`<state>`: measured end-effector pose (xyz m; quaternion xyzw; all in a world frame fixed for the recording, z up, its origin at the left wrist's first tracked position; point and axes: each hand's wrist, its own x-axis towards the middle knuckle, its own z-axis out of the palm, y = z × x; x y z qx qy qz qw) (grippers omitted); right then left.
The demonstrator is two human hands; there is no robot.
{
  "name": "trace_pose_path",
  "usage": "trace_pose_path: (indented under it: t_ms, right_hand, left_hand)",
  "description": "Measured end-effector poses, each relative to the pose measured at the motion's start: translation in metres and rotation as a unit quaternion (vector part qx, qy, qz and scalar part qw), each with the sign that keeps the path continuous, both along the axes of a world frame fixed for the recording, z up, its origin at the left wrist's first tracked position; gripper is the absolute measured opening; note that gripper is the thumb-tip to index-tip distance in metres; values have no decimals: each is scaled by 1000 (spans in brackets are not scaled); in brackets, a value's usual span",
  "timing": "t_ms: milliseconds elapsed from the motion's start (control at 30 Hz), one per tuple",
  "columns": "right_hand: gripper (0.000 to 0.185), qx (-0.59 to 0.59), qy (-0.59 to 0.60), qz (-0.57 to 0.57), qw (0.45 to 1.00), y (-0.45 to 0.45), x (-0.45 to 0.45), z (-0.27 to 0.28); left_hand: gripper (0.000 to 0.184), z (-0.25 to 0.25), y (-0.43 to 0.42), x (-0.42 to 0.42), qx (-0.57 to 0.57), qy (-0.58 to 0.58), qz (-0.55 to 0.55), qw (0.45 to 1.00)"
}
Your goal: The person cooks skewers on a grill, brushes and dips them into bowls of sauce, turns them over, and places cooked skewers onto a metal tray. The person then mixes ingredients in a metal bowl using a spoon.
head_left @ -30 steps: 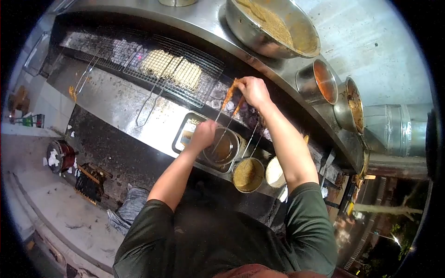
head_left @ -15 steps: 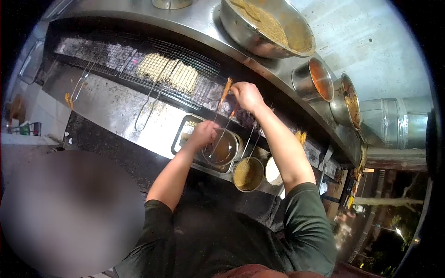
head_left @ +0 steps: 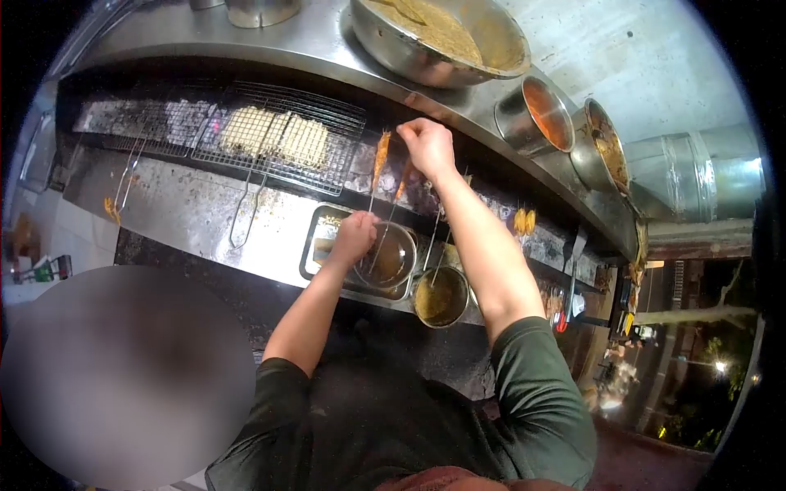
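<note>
My left hand [head_left: 357, 236] is closed around the lower end of a skewer beside a bowl of brown sauce [head_left: 397, 260]. That skewer carries an orange-brown piece of food [head_left: 381, 162], held up over the charcoal trough. My right hand [head_left: 429, 147] is just right of the food's tip, apart from it, its fingertips pinched together. Whatever the pinch holds, if anything, is too small to see. A second skewer [head_left: 402, 182] with reddish food lies across the coals, below my right hand.
Left of the skewers, a wire grill basket [head_left: 336, 176] holds pale food over the coals. A pot of yellowish sauce [head_left: 441, 307] stands near my right forearm. Along the back ledge are a large metal bowl [head_left: 393, 53] and a pot of red sauce [head_left: 512, 123]. Yellow skewered pieces [head_left: 525, 221] lie farther right.
The camera view has turned slightly. My right hand has moved up from beside the food's middle to near its tip. My left hand still grips the skewer.
</note>
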<state>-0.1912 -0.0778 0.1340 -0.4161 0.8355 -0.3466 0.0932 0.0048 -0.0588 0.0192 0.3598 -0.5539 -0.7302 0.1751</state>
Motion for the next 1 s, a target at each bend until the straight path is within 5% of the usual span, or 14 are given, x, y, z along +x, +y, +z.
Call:
trace_pose_path:
  t_ms: [133, 200, 267, 400, 433, 533, 600, 700, 800, 867, 900, 933, 967, 1000]
  right_hand:
    - [26, 23, 69, -31, 997, 18, 13, -1]
    - [28, 53, -73, -100, 991, 53, 43, -1]
    - [30, -4, -18, -109, 994, 94, 63, -53]
    - [33, -7, -320, -156, 935, 118, 119, -123]
    - [14, -102, -487, -198, 844, 115, 130, -119]
    - [14, -175, -426, -248, 852, 114, 138, -103]
    - [19, -158, -236, -279, 917, 127, 136, -98]
    - [23, -174, -346, -182, 904, 190, 124, -67]
    - [23, -208, -275, -127, 930, 285, 115, -30]
    - [25, -82, 142, -92, 982, 355, 99, -19]
    - [24, -92, -156, -199, 963, 392, 95, -13]
    - [22, -204, -55, -237, 948, 430, 91, -21]
    - [21, -174, -197, -342, 902, 479, 88, -31]
    - [22, -237, -155, -399, 872, 525, 79, -53]
  left_hand:
    - [28, -34, 3, -6, -50, 9, 9, 999]
    - [28, -27, 4, -7, -47, -8, 18, 999]
    - [29, -26, 4, -8, -101, -3, 32, 994]
    - [31, 19, 11, -5, -100, -71, -28, 992]
    - [28, 11, 12, -7, -96, -53, -21, 994]
    - [20, 8, 14, -8, 27, 2, 45, 999]
    - [18, -9, 7, -3, -11, 15, 42, 999]
    - [23, 14, 22, 10, -8, 5, 55, 998]
    - [23, 30, 43, 27, -56, 38, 42, 997]
    - [23, 41, 68, 34, -68, 21, 37, 997]
    - [23, 49, 85, 34, -85, 22, 24, 996]
    - [24, 56, 101, 36, -104, 11, -4, 994]
    - [24, 56, 117, 36, -117, 9, -14, 993]
    - [24, 57, 135, 33, -129, 9, -24, 991]
